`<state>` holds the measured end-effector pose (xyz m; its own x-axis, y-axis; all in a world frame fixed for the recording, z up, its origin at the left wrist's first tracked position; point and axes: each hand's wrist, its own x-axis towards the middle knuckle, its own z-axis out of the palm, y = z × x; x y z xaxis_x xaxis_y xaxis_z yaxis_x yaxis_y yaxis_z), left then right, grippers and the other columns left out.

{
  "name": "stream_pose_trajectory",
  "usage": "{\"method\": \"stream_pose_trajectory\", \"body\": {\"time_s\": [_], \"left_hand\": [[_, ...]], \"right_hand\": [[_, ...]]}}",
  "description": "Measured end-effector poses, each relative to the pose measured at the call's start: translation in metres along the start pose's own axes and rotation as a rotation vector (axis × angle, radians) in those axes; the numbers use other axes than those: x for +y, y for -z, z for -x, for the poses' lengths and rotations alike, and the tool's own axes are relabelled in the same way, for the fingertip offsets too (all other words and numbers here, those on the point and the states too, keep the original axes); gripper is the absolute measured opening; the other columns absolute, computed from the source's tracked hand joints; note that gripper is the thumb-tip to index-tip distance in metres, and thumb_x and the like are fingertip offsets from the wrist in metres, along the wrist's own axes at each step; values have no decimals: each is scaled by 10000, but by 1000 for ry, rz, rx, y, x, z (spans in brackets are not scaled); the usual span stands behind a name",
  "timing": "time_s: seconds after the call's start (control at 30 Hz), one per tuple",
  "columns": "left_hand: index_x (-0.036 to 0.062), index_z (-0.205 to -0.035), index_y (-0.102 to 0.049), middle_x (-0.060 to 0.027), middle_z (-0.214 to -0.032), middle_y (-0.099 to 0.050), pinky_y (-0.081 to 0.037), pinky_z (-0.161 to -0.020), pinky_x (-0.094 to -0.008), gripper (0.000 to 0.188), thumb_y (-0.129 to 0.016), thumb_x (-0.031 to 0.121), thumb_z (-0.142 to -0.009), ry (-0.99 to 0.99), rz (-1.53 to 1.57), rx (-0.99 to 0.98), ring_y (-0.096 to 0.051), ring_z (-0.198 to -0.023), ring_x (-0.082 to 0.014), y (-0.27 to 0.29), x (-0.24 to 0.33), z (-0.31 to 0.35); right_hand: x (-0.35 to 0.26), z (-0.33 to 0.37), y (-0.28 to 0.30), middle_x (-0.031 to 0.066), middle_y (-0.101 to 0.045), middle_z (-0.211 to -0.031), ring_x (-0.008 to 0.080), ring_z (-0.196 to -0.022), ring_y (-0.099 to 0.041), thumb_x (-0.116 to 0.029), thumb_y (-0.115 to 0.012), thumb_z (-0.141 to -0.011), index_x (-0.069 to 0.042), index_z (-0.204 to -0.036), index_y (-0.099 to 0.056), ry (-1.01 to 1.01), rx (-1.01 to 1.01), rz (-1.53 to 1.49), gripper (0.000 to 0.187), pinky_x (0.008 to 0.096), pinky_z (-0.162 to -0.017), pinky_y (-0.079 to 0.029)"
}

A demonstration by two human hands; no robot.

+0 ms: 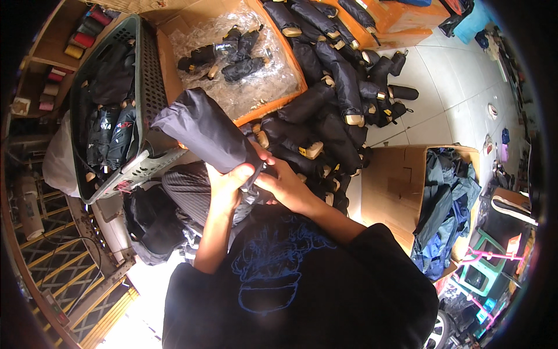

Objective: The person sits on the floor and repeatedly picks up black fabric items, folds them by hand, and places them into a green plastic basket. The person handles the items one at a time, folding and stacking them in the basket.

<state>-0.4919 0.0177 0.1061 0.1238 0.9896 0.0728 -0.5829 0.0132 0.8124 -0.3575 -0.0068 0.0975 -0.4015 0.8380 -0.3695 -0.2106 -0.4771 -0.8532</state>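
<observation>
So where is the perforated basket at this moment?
In the head view, the perforated basket is at the upper left, between the thread spools and the plastic-lined cardboard box, left of the held black bundle.

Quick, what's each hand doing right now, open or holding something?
Left hand: closed around the near end of a black bundle.
Right hand: fingers bent at that same end; whether they grip it cannot be told.

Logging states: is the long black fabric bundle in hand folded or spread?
Folded: the bundle forms a compact cylinder, with no panel fanned out.
</observation>
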Motion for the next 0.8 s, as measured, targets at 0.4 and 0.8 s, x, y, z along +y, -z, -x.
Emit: {"method": "stream_pose_trajectory", "body": {"time_s": [0.4,0.8], "left_hand": [[-87,-1050,-528,-189,-911,-642,-537,-783,-397,566,-812,278,-726,-14,-35,23,-650,-852,-292,2,-4,10],[-74,-1043,-555,-206,-987,-629,-554,-727,-343,582,-710,421,-779,210,-217,163,-638,-870,-264,-8,-13,13]], "right_hand": [[-5,1,-1,64,-541,-978,76,-702,-542,-229,-668,-882,-11,-1245,-433,164,-44,-120,484,211,-511,-451],[11,-6,3,43,-533,-1040,49,-702,-497,-114,-610,-940,-21,-1307,-416,397,14,-125,426,196,-527,-417]]}}
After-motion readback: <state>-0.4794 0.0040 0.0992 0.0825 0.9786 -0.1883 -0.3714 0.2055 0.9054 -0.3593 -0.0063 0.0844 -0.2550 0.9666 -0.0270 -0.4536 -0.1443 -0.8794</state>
